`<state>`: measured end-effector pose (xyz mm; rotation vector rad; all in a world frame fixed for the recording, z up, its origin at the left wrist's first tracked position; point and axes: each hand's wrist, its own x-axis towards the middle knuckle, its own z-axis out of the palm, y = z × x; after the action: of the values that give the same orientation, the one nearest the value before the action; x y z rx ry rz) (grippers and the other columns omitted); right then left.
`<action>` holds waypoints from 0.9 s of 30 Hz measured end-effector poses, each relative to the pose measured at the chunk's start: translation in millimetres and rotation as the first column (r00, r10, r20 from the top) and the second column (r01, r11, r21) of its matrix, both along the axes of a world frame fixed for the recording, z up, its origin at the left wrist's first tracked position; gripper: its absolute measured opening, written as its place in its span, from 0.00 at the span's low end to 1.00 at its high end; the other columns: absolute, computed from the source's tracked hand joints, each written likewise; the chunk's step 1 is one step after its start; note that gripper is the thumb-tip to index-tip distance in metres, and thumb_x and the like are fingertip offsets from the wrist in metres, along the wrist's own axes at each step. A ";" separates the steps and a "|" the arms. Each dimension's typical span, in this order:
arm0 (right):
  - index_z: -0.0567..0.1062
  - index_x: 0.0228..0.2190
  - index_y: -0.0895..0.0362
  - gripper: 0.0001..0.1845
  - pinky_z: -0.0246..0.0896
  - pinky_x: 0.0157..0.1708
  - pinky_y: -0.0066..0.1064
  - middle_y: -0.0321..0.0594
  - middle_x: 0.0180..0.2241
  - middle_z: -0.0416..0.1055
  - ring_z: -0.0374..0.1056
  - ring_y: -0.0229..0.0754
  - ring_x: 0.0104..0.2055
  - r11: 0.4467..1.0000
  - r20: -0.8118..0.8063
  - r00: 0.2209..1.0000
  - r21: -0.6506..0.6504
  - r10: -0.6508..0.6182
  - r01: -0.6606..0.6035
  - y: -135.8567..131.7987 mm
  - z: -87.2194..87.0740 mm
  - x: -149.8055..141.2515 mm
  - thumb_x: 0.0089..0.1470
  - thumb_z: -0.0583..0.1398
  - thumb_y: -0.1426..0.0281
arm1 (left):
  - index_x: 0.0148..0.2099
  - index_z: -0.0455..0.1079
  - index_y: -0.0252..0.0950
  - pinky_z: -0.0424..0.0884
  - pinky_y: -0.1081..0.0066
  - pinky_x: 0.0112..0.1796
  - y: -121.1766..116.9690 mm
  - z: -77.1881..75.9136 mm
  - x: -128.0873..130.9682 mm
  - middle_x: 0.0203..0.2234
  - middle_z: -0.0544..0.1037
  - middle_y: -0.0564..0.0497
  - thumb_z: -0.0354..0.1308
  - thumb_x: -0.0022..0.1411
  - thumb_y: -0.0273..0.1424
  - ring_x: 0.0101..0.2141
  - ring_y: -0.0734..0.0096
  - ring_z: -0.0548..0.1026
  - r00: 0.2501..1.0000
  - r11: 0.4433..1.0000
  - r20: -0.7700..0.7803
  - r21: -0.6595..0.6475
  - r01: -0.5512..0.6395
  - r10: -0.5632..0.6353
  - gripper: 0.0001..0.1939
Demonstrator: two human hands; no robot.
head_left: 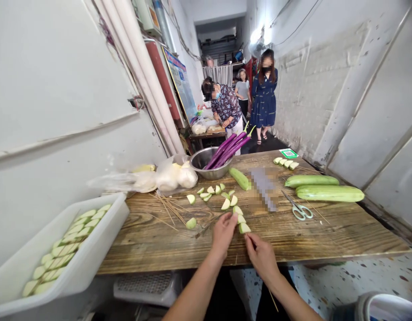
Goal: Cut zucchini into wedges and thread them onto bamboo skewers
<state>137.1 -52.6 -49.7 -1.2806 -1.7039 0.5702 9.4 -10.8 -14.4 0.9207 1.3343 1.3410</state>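
Observation:
My left hand (pixel 223 232) pinches a row of pale green zucchini pieces (pixel 244 228) over the near middle of the wooden table. Just to the right, my right hand (pixel 261 255) is closed on a thin wooden skewer (pixel 273 301); its tail sticks out below the hand, past the table edge. The row of pieces lines up with this skewer, though most of the stick inside them is hidden. Beyond my hands lie several loose zucchini wedges (pixel 226 204). A single piece (pixel 191 223) rests left of my left hand.
Bare skewers (pixel 167 207) lie scattered left. A white tub (pixel 107 223) holds skewered slices. A steel bowl (pixel 199 161) of eggplants (pixel 226 151) stands behind. Scissors (pixel 301 211), a blurred cleaver-like shape (pixel 263 185) and whole zucchinis (pixel 329 193) lie right. People (pixel 264 98) are farther back.

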 end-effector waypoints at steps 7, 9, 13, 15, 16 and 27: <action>0.73 0.29 0.58 0.16 0.54 0.27 0.25 0.39 0.23 0.71 0.67 0.39 0.24 0.995 0.129 0.986 -0.040 0.101 -0.096 0.3 6.5 -19.4 0.57 0.48 0.68 | 0.31 0.69 0.27 0.70 0.72 0.27 -5.4 2.2 3.8 0.24 0.77 0.42 0.64 0.47 0.29 0.25 0.67 0.75 0.867 0.976 0.491 -0.218 0.027 0.086 0.11; 0.72 0.27 0.58 0.16 0.53 0.26 0.25 0.38 0.21 0.70 0.66 0.38 0.23 0.991 0.136 0.983 -0.069 0.120 -0.111 -0.3 8.9 -21.0 0.57 0.48 0.67 | 0.33 0.69 0.27 0.71 0.73 0.27 -2.4 4.8 -3.6 0.26 0.77 0.43 0.63 0.49 0.26 0.26 0.68 0.75 0.823 0.972 0.555 -0.233 0.013 0.122 0.08; 0.71 0.26 0.58 0.17 0.52 0.25 0.24 0.37 0.21 0.69 0.65 0.37 0.23 0.984 0.106 0.980 -0.086 0.167 -0.158 0.2 12.8 -24.3 0.58 0.46 0.68 | 0.34 0.68 0.28 0.72 0.72 0.27 0.1 7.6 -12.0 0.26 0.76 0.44 0.60 0.52 0.25 0.26 0.69 0.75 0.809 0.967 0.566 -0.256 -0.011 0.159 0.06; 0.71 0.26 0.58 0.18 0.52 0.26 0.24 0.37 0.21 0.68 0.64 0.36 0.23 0.985 0.092 0.983 -0.080 0.162 -0.155 2.1 13.5 -26.5 0.58 0.46 0.68 | 0.34 0.68 0.29 0.73 0.70 0.28 0.0 8.2 -12.8 0.26 0.76 0.44 0.60 0.53 0.26 0.25 0.69 0.75 0.815 0.963 0.554 -0.268 -0.018 0.170 0.06; 0.71 0.26 0.58 0.17 0.53 0.26 0.24 0.37 0.21 0.68 0.64 0.37 0.24 0.986 0.082 0.984 -0.077 0.156 -0.150 3.2 13.4 -27.6 0.58 0.46 0.69 | 0.34 0.68 0.29 0.74 0.69 0.29 -0.2 8.1 -12.8 0.27 0.76 0.45 0.60 0.53 0.27 0.25 0.69 0.75 0.818 0.962 0.549 -0.273 -0.021 0.174 0.06; 0.72 0.28 0.59 0.17 0.56 0.28 0.25 0.39 0.24 0.71 0.65 0.37 0.25 0.987 -0.045 0.988 -0.064 0.145 -0.148 8.3 7.7 -30.7 0.58 0.46 0.67 | 0.38 0.68 0.28 0.73 0.71 0.25 -1.6 -0.3 -11.5 0.27 0.78 0.42 0.60 0.54 0.28 0.26 0.65 0.77 0.819 0.935 0.547 -0.352 0.041 0.171 0.10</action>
<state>106.4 -44.4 -42.0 -1.1882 -1.7683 0.7401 -2.1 -12.4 -14.6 0.1891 1.0772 1.2404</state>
